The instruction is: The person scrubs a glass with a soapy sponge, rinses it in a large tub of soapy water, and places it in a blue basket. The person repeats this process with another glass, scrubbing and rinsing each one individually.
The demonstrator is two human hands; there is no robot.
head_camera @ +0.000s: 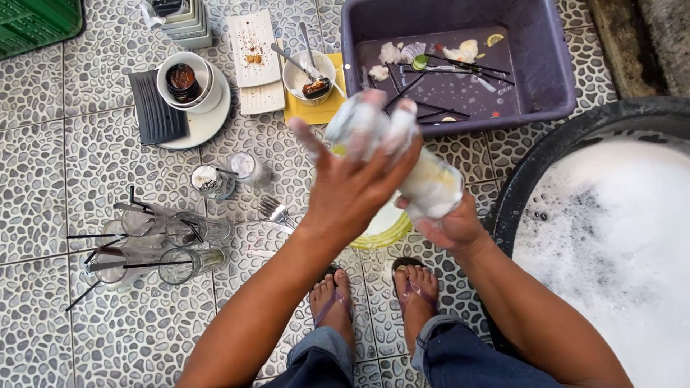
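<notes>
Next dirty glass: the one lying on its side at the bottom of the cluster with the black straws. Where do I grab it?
Grip the lying glass around its middle, coming from above. Its rim points left toward the black straws, so a hold from above probably avoids them and the glasses beside it.

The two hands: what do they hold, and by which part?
A soapy glass. The right hand grips its base from below; the left hand wraps its upper part with foamy fingers.

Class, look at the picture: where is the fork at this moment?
In the head view the fork lies on the tiled floor left of centre, just left of the left hand, with two small glasses above it and the lying glasses to its left.
</notes>
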